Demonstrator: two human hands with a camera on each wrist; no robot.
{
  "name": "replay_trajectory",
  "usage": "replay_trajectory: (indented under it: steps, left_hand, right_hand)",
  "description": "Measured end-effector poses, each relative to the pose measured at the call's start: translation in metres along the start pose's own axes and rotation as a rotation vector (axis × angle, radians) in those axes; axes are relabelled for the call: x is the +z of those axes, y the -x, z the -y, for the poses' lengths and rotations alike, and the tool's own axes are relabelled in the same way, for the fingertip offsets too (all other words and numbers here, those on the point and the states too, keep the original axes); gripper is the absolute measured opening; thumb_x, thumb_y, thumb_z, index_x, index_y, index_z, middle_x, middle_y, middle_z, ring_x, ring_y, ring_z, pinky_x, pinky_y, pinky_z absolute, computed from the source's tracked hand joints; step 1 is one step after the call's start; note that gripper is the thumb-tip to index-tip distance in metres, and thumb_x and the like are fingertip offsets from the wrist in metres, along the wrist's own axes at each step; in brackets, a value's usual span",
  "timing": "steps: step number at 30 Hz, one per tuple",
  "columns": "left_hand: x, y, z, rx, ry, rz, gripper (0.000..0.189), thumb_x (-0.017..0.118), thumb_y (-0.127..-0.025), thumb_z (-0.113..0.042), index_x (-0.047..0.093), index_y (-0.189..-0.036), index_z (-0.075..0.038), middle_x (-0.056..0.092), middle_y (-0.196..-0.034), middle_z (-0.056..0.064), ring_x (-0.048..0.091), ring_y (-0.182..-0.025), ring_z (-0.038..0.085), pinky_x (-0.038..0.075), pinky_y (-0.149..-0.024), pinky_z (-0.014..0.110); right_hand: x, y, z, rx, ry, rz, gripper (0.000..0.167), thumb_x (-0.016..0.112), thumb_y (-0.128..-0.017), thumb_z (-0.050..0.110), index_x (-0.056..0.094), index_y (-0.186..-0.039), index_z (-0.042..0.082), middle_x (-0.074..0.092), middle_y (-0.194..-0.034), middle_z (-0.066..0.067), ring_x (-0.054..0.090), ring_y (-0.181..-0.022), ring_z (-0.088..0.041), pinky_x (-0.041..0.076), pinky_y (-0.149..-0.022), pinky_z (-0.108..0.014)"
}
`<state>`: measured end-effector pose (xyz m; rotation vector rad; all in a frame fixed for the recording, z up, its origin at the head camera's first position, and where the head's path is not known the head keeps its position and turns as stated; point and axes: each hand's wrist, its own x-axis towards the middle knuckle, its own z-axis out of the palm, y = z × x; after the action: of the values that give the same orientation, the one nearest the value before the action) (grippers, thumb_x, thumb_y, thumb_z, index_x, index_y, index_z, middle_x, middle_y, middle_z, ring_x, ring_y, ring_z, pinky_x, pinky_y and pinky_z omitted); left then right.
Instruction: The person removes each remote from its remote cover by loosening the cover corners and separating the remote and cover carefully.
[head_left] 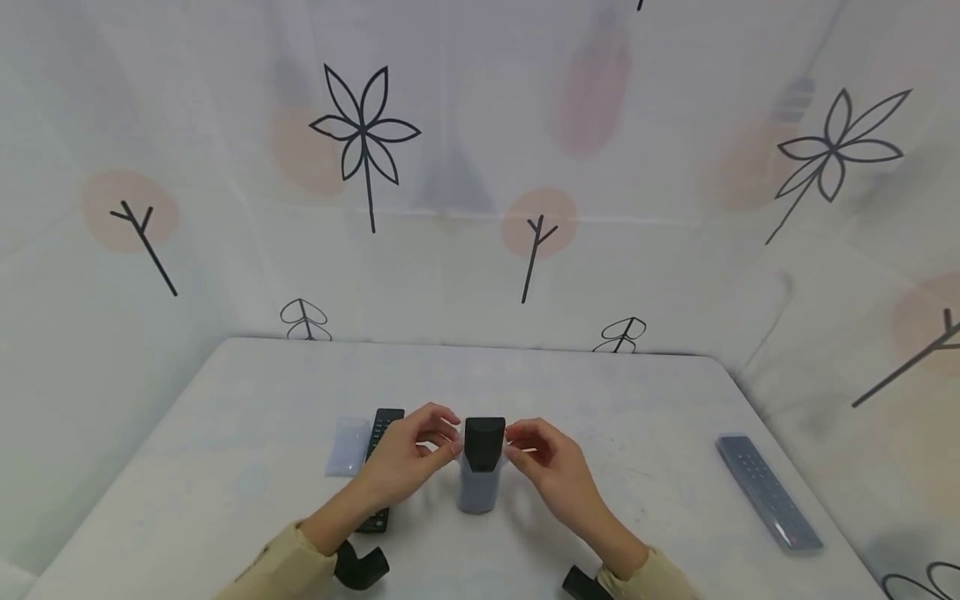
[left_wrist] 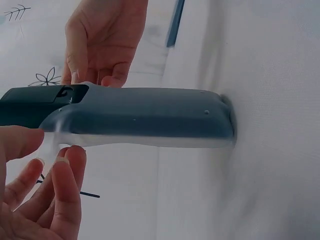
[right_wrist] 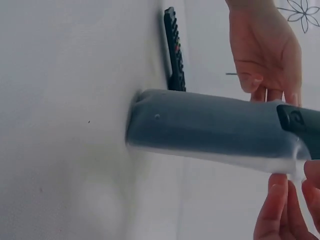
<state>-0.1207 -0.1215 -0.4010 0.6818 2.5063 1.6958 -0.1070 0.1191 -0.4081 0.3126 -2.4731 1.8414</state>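
A dark remote control (head_left: 484, 442) stands upright on the table, its lower part inside a translucent plastic sleeve (head_left: 477, 493) and its black top end sticking out. My left hand (head_left: 412, 442) pinches the sleeve's upper edge on the left side. On the opposite side, my right hand (head_left: 551, 467) pinches that edge with thumb and fingers. Clear film shows between thumb and fingers in the left wrist view, where the sleeve (left_wrist: 160, 112) touches the table with its bottom end. The right wrist view shows loose film along one side of the sleeve (right_wrist: 210, 125).
Another black remote (head_left: 386, 419) lies partly under my left forearm, beside a flat translucent sleeve (head_left: 348, 446). A remote in a sleeve (head_left: 768, 492) lies near the table's right edge. Patterned cloth (head_left: 450, 275) hangs behind the table (head_left: 600, 400). Black pieces (head_left: 362, 568) sit at both wrists.
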Motion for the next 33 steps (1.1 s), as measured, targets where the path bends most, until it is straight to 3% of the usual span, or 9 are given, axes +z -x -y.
replay_trajectory:
  steps: [5,11,17,24,33]
  left_hand:
    - [0.0,0.003,-0.001,-0.02,-0.055,0.012,0.009,0.071,-0.094,-0.018,0.066,-0.101,-0.017,0.069,-0.094,-0.008,0.065,-0.088,0.011,0.054,-0.071,0.027]
    - [0.002,0.004,-0.002,-0.04,-0.071,-0.021,0.006,0.074,-0.091,-0.021,0.071,-0.096,-0.024,0.07,-0.09,-0.013,0.065,-0.089,0.01,0.053,-0.069,0.028]
    - [0.003,0.004,-0.004,-0.049,-0.044,-0.037,0.006,0.076,-0.089,-0.019,0.071,-0.092,-0.018,0.069,-0.089,-0.008,0.064,-0.086,0.013,0.053,-0.069,0.027]
    - [0.003,0.005,-0.004,-0.049,0.007,0.01,0.007,0.074,-0.091,-0.014,0.068,-0.095,-0.015,0.068,-0.09,-0.004,0.064,-0.085,0.013,0.053,-0.071,0.026]
    - [0.004,0.005,0.001,-0.043,-0.048,0.03,0.008,0.071,-0.093,-0.01,0.073,-0.1,-0.012,0.069,-0.095,-0.003,0.066,-0.085,0.015,0.055,-0.065,0.028]
  right_hand:
    - [0.002,0.003,0.007,0.015,0.082,-0.007,0.021,0.073,-0.089,0.003,0.067,-0.105,0.016,0.067,-0.1,0.004,0.064,-0.096,-0.016,0.054,-0.08,-0.027]
    - [0.006,0.007,0.013,-0.044,0.18,0.001,0.018,0.071,-0.09,0.001,0.068,-0.101,0.014,0.068,-0.093,0.007,0.062,-0.092,-0.014,0.053,-0.079,-0.032]
    - [0.005,0.006,0.013,-0.049,0.202,-0.008,0.019,0.072,-0.089,0.0,0.07,-0.101,0.015,0.068,-0.091,0.009,0.062,-0.088,-0.013,0.052,-0.077,-0.03]
    - [0.002,0.007,0.008,-0.098,0.184,0.024,0.02,0.071,-0.089,-0.003,0.07,-0.1,0.014,0.068,-0.092,0.007,0.062,-0.086,-0.014,0.054,-0.073,-0.028]
    - [0.002,0.01,0.0,-0.149,0.185,0.036,0.028,0.07,-0.088,-0.007,0.075,-0.105,0.014,0.065,-0.092,0.005,0.062,-0.085,-0.014,0.055,-0.071,-0.027]
